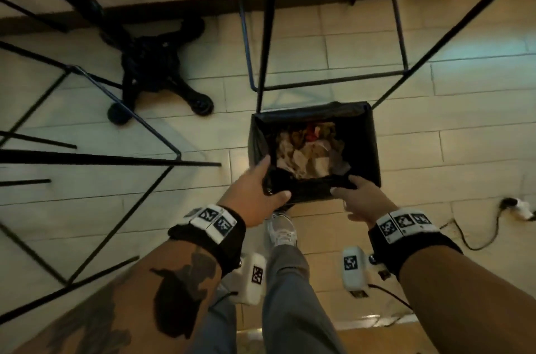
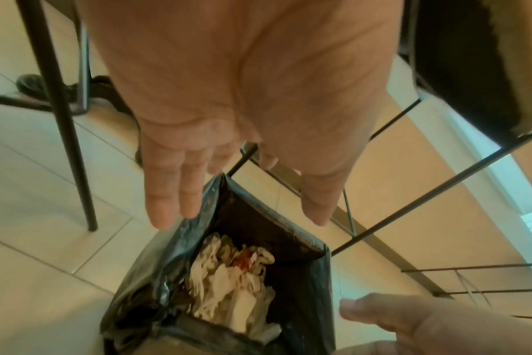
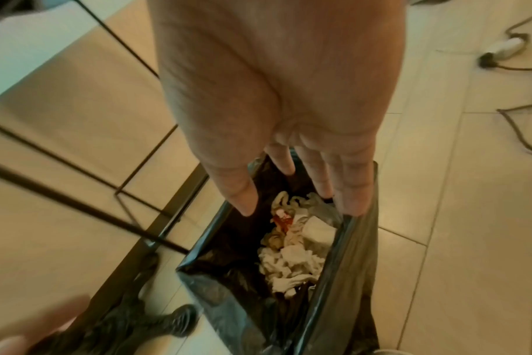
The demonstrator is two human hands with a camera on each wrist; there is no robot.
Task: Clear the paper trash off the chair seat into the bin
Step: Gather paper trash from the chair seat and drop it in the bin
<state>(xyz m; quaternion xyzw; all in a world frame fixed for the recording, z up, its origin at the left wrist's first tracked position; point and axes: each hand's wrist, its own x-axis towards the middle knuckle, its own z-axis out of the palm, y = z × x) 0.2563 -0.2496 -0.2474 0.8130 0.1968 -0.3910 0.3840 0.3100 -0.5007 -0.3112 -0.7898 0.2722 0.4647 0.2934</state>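
Both hands, left (image 1: 255,191) and right (image 1: 358,197), grip spread-fingered, empty, at bin (image 1: 368,133) near rim, paper trash (image 1: 307,150) inside below.

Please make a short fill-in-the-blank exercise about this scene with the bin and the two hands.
1. The bin is lined with a bag of ____ colour.
2. The bin stands on the ____, near thin black chair legs.
3. Inside the bin lies crumpled white ____.
4. The left hand and the right hand are at the ____ edge of the bin, the one closest to the person.

Missing words: black; floor; paper; near
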